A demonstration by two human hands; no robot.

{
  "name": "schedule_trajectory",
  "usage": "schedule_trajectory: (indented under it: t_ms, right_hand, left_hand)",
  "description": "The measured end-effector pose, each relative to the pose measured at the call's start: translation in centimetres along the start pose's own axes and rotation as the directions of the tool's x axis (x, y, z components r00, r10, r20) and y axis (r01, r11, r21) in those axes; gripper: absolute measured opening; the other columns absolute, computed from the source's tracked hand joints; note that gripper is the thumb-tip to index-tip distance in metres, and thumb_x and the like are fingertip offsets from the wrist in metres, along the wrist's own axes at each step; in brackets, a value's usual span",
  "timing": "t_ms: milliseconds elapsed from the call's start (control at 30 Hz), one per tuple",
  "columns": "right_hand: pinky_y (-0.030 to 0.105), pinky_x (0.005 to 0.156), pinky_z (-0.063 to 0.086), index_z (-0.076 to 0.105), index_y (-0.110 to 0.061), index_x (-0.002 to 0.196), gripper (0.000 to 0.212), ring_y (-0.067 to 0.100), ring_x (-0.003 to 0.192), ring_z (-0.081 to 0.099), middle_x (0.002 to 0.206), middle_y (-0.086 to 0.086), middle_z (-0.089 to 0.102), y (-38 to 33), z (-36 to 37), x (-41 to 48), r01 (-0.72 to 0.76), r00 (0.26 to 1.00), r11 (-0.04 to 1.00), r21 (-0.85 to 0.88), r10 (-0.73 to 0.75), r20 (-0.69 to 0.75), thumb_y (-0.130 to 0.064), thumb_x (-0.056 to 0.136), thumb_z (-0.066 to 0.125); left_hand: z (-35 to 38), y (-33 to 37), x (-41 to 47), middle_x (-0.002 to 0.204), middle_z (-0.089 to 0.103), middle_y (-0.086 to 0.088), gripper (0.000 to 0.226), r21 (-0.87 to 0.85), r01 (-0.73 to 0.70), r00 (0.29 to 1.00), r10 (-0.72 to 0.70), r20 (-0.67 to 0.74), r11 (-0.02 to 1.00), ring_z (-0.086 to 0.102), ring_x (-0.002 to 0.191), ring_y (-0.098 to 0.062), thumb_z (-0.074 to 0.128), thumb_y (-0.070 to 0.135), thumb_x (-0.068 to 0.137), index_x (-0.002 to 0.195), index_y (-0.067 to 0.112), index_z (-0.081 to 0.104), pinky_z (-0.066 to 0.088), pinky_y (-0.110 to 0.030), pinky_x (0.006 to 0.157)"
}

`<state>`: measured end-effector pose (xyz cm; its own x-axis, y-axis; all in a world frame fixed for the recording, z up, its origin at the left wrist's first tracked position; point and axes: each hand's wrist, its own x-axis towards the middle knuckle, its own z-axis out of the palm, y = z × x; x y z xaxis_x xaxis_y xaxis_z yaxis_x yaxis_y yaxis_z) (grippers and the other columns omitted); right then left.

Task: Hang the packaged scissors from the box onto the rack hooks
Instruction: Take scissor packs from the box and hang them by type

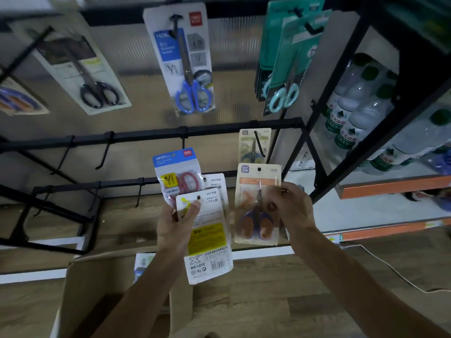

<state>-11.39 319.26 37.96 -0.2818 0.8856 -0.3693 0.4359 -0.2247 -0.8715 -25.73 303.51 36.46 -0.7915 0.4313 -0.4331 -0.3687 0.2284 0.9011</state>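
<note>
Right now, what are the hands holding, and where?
The left hand grips the fanned packs, thumb on the front one's top left; the right hand pinches the single pack by its right edge.

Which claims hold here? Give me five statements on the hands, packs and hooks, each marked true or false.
1. The right hand holds a beige scissors pack. True.
2. The left hand is empty. False: it grips several packs, fanned out.
3. A blue-handled scissors pack hangs on an upper hook. True.
4. The beige scissors pack already hangs on a hook. False: its hole is free, and it sits just below a hung pack.
5. The cardboard box stands on the top rail. False: it is low in view, beneath the hands.
</note>
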Motion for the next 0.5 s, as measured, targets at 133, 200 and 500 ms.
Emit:
schedule_trajectory:
  t_ms: [133,200,500]
  right_hand:
    - [0.021,0.067,0.055,0.070,-0.015,0.101,0.014,0.015,0.080,0.065,0.090,0.000,0.069,-3.0,2.0,-1.3,0.072,0.997,0.997,0.043,-0.073,0.034,-0.025,0.093,0.066]
    - [0.007,0.051,0.044,0.068,-0.015,0.099,0.010,0.009,0.072,0.060,0.085,-0.005,0.066,-4.7,3.2,-2.4,0.102,0.991,0.990,0.094,-0.109,0.079,-0.024,0.095,0.065]
    - [0.020,0.069,0.053,0.068,-0.020,0.088,0.005,0.012,0.079,0.065,0.089,0.002,0.071,-12.9,6.2,-4.3,0.232,0.956,0.937,0.262,-0.270,0.117,-0.020,0.092,0.069]
  left_hand:
    - [-2.5,1.9,-0.4,0.088,0.079,0.009,0.012,-0.035,-0.018,0.999,0.017,-0.043,0.999,0.076,0.078,-0.011,0.072,0.021,0.092,0.100,0.029,0.069,0.056,-0.030,0.066]
    - [-4.1,2.7,-0.8,0.087,0.079,0.007,0.011,-0.053,-0.028,0.997,0.024,-0.076,0.998,0.076,0.078,-0.012,0.072,0.019,0.093,0.101,0.027,0.069,0.057,-0.031,0.065]
    - [-9.3,5.4,-2.5,0.098,0.079,-0.004,0.020,-0.120,-0.097,0.991,0.085,-0.101,0.988,0.077,0.088,-0.024,0.071,0.019,0.093,0.113,0.017,0.068,0.060,-0.039,0.071]
